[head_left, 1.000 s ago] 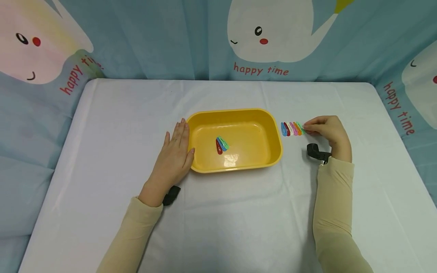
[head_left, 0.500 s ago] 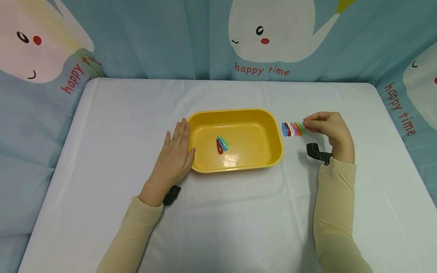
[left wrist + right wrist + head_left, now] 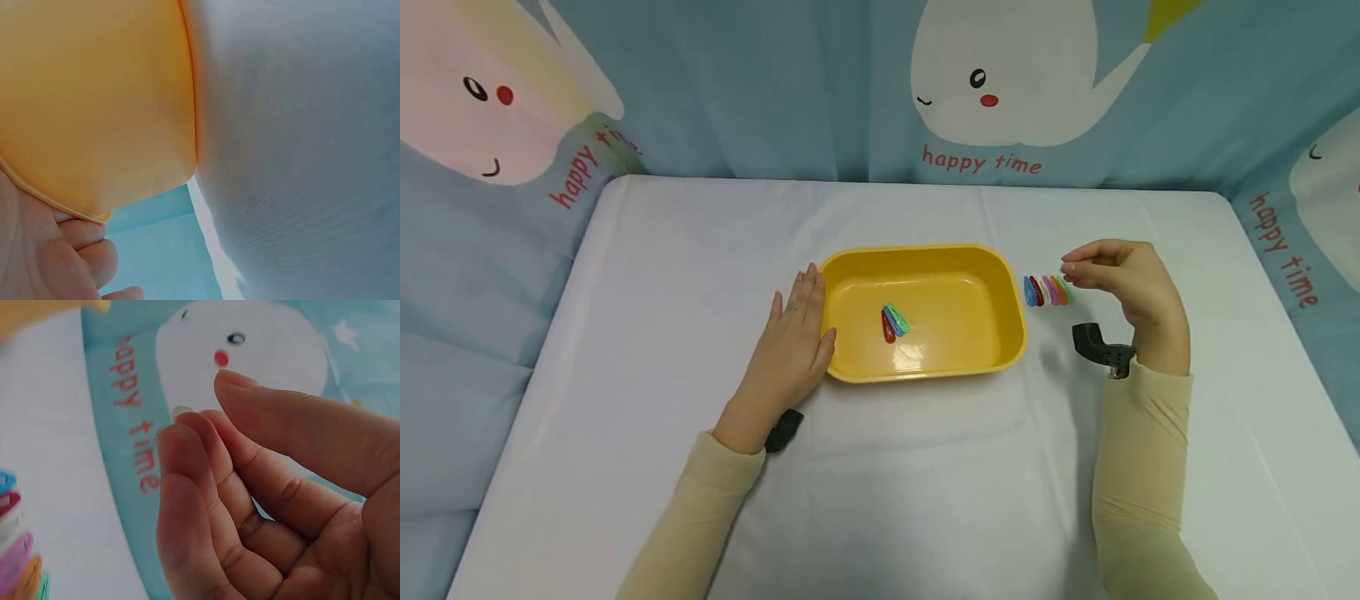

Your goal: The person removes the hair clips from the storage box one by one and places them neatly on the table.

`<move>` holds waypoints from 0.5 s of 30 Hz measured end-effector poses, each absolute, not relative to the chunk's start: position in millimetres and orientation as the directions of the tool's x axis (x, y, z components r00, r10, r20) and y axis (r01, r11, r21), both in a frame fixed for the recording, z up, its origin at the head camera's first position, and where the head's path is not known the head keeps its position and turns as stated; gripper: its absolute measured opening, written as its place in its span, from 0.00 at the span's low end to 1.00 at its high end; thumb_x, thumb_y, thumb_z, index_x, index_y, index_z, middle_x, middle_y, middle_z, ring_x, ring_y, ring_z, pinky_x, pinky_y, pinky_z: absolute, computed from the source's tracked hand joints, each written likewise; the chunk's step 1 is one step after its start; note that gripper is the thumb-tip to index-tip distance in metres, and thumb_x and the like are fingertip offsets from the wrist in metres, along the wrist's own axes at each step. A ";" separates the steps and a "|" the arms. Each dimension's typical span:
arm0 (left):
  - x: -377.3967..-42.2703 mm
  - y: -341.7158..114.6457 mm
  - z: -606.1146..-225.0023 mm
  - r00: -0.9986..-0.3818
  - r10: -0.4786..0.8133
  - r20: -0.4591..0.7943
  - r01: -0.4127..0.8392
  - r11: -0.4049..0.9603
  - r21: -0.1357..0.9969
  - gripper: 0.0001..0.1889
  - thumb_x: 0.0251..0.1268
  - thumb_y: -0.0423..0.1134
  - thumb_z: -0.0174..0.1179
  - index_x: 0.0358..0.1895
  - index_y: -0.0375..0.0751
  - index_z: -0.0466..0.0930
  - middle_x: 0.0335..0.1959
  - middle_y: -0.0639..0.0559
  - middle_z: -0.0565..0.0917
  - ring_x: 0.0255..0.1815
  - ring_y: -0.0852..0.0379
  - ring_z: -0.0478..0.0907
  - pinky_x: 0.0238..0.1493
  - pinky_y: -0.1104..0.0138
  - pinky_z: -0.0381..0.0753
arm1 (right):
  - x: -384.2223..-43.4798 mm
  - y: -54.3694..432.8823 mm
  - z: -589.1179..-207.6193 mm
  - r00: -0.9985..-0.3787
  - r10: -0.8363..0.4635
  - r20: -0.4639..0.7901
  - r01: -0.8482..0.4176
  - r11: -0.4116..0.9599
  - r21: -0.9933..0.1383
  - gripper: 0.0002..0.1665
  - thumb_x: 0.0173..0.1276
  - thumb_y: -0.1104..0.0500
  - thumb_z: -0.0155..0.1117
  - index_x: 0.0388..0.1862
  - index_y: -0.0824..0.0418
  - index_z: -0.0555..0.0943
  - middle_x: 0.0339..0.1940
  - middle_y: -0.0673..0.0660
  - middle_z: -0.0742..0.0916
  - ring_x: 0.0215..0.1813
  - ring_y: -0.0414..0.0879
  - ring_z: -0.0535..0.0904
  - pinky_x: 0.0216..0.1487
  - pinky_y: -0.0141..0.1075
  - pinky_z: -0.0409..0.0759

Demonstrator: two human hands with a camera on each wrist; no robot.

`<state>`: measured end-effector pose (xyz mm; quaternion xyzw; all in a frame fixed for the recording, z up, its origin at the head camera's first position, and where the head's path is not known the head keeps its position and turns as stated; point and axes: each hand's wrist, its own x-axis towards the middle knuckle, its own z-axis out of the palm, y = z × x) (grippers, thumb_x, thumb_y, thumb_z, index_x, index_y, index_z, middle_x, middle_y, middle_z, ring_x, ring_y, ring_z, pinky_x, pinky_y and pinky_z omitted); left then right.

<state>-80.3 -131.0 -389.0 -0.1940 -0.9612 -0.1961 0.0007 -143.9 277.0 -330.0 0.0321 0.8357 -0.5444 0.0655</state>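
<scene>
My left hand lies with straight fingers along the left end of a yellow tray, its thumb at the rim. In the left wrist view, the fingers touch the underside of the tray's rim. Inside the tray lie a red, a blue and a green snap hair clip. To the tray's right, several coloured hair clips form a close row. My right hand hovers just right of that row. Its fingers are loosely bent, and the right wrist view shows nothing held between thumb and fingers.
A white cloth covers the table. Blue curtains with whale prints stand behind and at both sides. Each wrist carries a small black camera mount.
My right hand has lifted from the green end of the clip row. The row keeps the same clips. My left hand stays at the tray, and the head view has shifted slightly.
</scene>
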 end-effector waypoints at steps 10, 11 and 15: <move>-77.3 -129.4 -391.0 -0.923 0.377 0.080 0.379 0.850 0.365 0.34 0.73 0.44 0.39 0.73 0.28 0.37 0.76 0.40 0.38 0.76 0.47 0.36 0.71 0.48 0.40 | -136.3 241.8 -320.3 -0.981 -0.101 -0.164 0.107 0.424 -0.900 0.06 0.60 0.60 0.68 0.35 0.62 0.85 0.27 0.48 0.87 0.33 0.43 0.83 0.40 0.30 0.79; -77.5 -129.7 -391.0 -0.922 0.377 0.083 0.381 0.851 0.362 0.34 0.73 0.44 0.39 0.73 0.28 0.38 0.76 0.40 0.39 0.76 0.47 0.36 0.71 0.48 0.40 | -137.0 237.7 -319.4 -0.980 -0.110 -0.165 0.102 0.432 -0.896 0.07 0.60 0.60 0.69 0.35 0.62 0.85 0.27 0.49 0.87 0.34 0.44 0.83 0.40 0.31 0.79; -78.6 -131.4 -390.0 -0.922 0.378 0.089 0.383 0.851 0.360 0.35 0.73 0.44 0.39 0.73 0.28 0.38 0.76 0.40 0.38 0.76 0.47 0.36 0.71 0.48 0.40 | -140.9 220.3 -315.9 -0.975 -0.152 -0.163 0.077 0.455 -0.887 0.10 0.61 0.61 0.68 0.36 0.67 0.84 0.28 0.51 0.87 0.33 0.46 0.83 0.37 0.33 0.81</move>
